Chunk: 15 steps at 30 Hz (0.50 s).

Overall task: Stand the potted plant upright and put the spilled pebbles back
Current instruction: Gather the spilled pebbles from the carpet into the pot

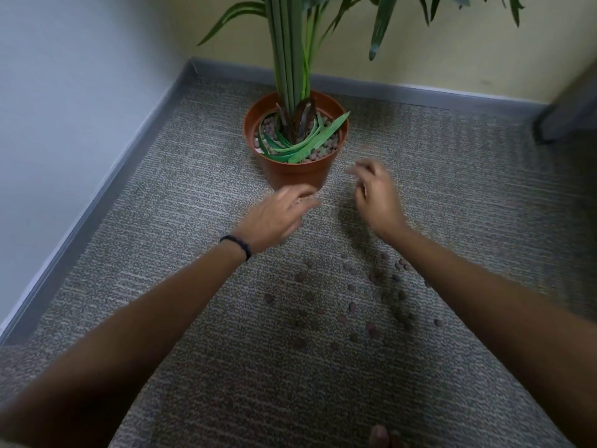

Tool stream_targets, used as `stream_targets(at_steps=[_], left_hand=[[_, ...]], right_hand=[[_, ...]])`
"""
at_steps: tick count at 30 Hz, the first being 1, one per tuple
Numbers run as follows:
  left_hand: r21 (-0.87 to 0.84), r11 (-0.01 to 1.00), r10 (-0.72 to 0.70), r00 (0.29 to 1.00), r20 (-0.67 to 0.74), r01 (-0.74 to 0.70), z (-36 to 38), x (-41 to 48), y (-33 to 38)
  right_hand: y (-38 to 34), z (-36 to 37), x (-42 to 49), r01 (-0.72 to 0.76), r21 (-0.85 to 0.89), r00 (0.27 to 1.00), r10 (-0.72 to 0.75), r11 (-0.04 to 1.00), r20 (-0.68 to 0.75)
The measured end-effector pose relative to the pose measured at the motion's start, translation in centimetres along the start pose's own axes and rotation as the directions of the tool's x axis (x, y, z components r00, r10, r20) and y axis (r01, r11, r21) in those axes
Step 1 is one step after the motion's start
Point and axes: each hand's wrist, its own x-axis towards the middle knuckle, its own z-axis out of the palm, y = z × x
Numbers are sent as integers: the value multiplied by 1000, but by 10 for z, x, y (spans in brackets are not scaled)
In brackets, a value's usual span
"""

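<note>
The terracotta pot (295, 171) stands upright on the grey carpet in the room's corner, its green plant stem (289, 59) rising out of frame. Brown pebbles (326, 148) lie inside the pot around the stem. Several spilled pebbles (371, 299) are scattered on the carpet nearer to me. My left hand (277, 216), with a dark wristband, hovers just in front of the pot's base with relaxed fingers. My right hand (374, 195) is to the right of the pot, blurred, fingers loosely spread. Neither hand visibly holds anything.
A pale wall with a grey skirting board (106, 185) runs along the left, a yellow wall behind the pot. A dark piece of furniture (568, 114) stands at the far right. My toes (381, 436) show at the bottom edge.
</note>
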Motion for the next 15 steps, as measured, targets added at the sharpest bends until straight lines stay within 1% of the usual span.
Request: stream_targets(at_steps=[1,2,3,4,6,7,8,9,10,15], left_hand=[[5,1000,1,997,83,-2,7,-8,2],[3,999,-34,983,178,34,15,-15,3],[-6,994,-102,955,279,108,23,-22,3],[-22,977,-189,906,379,213,30,-27,3],[-64,897,-336,768,546,437,41,-33,4],[-84,857,-364,713,599,508,45,-35,6],[-92,838,-367,680,635,538,48,-36,8],[-93,841,-352,669,654,533,50,-36,11],[-96,858,-322,676,663,504,52,-36,14],[-98,962,-131,746,653,255,55,-42,24]], right_hand=[[10,5,-11,2,-36,996,1,999,88],[19,9,-22,3,-62,980,9,998,197],[27,14,-32,13,-89,950,16,996,312],[33,18,-41,39,-118,906,15,992,422],[41,26,-56,117,-162,805,1,980,593],[43,31,-62,155,-179,760,-2,971,649],[45,34,-66,195,-202,725,-3,960,689],[47,37,-69,237,-229,702,-3,944,713],[49,39,-71,270,-257,690,-1,928,723],[52,42,-84,313,-304,711,-10,900,703]])
